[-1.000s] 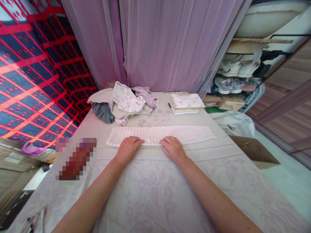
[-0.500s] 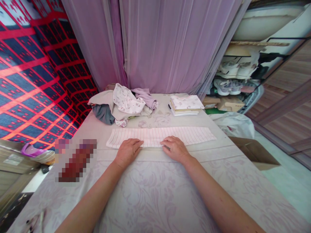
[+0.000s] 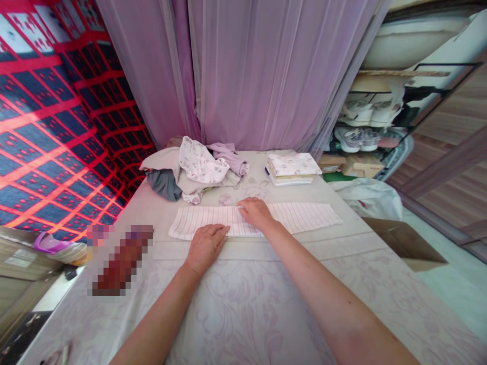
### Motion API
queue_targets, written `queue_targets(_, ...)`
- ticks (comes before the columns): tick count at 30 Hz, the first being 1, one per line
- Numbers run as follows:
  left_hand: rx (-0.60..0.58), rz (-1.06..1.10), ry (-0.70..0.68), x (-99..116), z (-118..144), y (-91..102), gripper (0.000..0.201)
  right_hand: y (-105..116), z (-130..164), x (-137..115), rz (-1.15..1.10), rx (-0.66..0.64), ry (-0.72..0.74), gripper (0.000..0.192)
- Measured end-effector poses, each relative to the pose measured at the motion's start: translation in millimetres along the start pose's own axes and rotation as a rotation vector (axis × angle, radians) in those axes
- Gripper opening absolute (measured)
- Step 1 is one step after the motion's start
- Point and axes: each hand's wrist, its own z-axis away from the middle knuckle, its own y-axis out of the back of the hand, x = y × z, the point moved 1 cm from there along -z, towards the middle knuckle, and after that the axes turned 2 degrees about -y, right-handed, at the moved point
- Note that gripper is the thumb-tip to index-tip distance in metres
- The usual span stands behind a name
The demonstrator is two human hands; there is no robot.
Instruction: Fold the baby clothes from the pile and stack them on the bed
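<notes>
While flat, hands (image 3: 232, 228) on striped cloth (image 3: 304, 215)

No words, labels, brands or numbers can be read anywhere here; the cloths, boxes and shelves show only patterns and plain faces.

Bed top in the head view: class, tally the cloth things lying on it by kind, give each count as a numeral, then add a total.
Long white pink-striped folded cloth strip, under the left hand and right hand: 1
Loose heap of unfolded clothes: 1
Neat stack of folded floral cloths: 1
Total: 3
</notes>
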Motion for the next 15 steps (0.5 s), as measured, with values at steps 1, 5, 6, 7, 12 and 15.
queue_targets(1, 0.001, 0.007, 0.005, 0, 0, 0.2, 0.032, 1, 6, -1, -0.026, 0.02, 0.015, 0.022)
queue_targets(5, -0.005, 0.049, 0.025, 0, -1, 0.9, 0.033, -1, 41, 1, -0.163, 0.074, 0.118, 0.016)
queue_targets(6, -0.005, 0.06, 0.032, 0, -1, 1.1, 0.033, -3, 50, 3, -0.183, 0.085, 0.141, 0.015)
queue_targets(7, -0.002, 0.071, 0.041, 0, -2, 1.3, 0.033, -6, 58, 5, -0.193, 0.093, 0.16, 0.016)
queue_targets(12, -0.004, 0.106, 0.084, -1, -7, 3.4, 0.032, -18, 73, 13, -0.176, 0.122, 0.145, 0.017)
queue_targets(15, -0.021, 0.109, 0.108, -2, -12, 5.8, 0.029, -16, 67, 11, -0.164, 0.14, 0.097, 0.016)
